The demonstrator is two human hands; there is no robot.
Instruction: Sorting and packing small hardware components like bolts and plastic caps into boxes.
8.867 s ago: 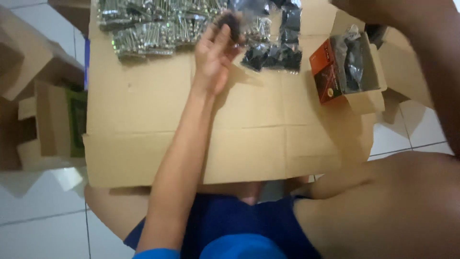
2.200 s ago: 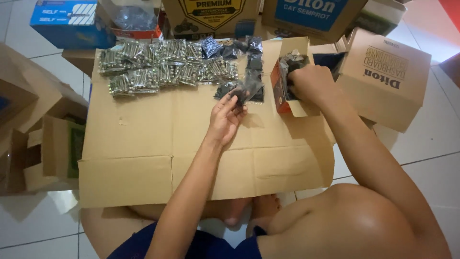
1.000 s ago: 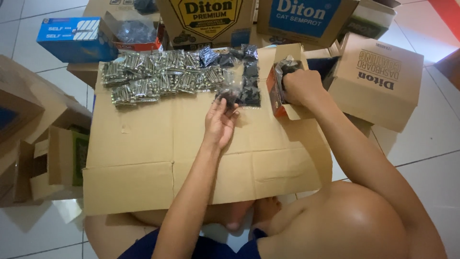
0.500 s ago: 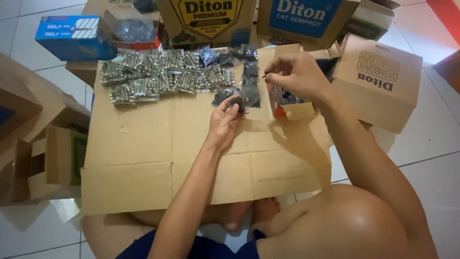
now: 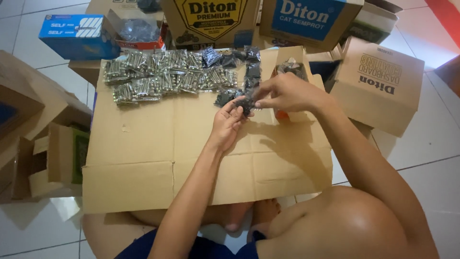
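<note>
In the head view, the left hand (image 5: 226, 125) and the right hand (image 5: 286, 92) meet over a flattened cardboard sheet (image 5: 158, 153), the fingertips of both pinched shut on one small clear bag of dark screws (image 5: 246, 102) held between them, just above the sheet. Just beyond the fingers lie more dark bags (image 5: 252, 72) and, to their left, rows of bags of silvery bolts (image 5: 163, 79); behind the right hand's fingers stands a small open carton (image 5: 290, 64). The sheet lies on a white tiled floor (image 5: 426, 144), with bigger cardboard boxes (image 5: 376, 86) and a blue box (image 5: 79, 36) around it.
</note>
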